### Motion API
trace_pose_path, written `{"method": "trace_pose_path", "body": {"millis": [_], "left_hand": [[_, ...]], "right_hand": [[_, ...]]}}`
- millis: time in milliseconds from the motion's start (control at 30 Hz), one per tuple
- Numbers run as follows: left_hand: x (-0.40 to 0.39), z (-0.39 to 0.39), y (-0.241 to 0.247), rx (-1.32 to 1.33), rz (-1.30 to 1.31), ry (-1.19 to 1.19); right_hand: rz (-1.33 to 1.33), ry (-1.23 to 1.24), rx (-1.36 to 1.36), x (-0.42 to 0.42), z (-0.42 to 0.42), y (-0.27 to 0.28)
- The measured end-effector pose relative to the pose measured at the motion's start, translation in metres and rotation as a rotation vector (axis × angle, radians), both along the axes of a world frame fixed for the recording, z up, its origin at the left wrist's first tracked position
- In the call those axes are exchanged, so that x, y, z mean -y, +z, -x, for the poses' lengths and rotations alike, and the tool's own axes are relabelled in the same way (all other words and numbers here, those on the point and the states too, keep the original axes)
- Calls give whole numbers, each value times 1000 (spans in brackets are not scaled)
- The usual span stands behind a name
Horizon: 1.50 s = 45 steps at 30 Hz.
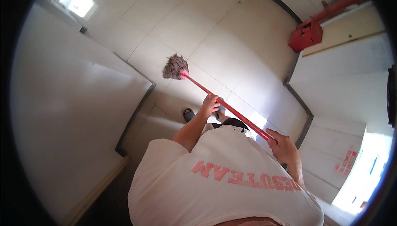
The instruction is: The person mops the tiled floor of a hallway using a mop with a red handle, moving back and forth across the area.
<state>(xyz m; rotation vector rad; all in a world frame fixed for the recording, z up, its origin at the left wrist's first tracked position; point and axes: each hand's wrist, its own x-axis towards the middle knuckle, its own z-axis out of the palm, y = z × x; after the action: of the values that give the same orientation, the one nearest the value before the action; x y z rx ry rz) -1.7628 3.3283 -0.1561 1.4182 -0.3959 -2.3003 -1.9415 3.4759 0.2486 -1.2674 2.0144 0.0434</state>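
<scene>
A string mop with a red handle [235, 113] slants across the front of my body. My left hand [210, 104] is closed around the handle's middle, just in front of my slippers. Higher up, by the handle's top end, my right hand [283, 145] grips it with the thumb along the shaft. The grey-brown mop head [174, 67] lies spread on the tiled floor [198, 33], ahead of my feet and to the left. A pink collar [184, 74] joins its strands to the handle.
A white wall [77, 95] with a dark baseboard juts out at a corner on the left. To the right stands another white wall [338, 86]. Against it, farther ahead, sits a red box [306, 36] below a red pipe [341, 7]. My grey slippers [188, 114] are on the floor.
</scene>
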Motion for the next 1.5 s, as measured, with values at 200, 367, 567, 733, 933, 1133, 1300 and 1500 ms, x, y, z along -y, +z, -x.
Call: {"method": "trace_pose_path", "body": {"millis": [200, 367, 567, 733, 933, 1133, 1300, 1500], "left_hand": [[19, 10, -41, -36, -302, 209], [18, 59, -50, 36, -280, 95], [47, 104, -30, 91, -265, -7], [52, 190, 2, 212, -218, -391], [-3, 297, 64, 17, -26, -975], [-59, 381, 60, -293, 715, -1529], [-3, 407, 71, 112, 1357, -1857], [78, 449, 65, 40, 1955, -1853]], "right_hand": [[315, 142, -82, 3, -6, 13], [357, 143, -140, -15, 44, 3], [392, 74, -190, -22, 113, 20], [317, -95, -166, -51, 177, 21], [269, -578, -188, -88, 180, 37], [217, -1005, -151, -93, 144, -43], [129, -1134, -54, -13, 157, -160], [317, -977, -77, 62, 174, -192]]}}
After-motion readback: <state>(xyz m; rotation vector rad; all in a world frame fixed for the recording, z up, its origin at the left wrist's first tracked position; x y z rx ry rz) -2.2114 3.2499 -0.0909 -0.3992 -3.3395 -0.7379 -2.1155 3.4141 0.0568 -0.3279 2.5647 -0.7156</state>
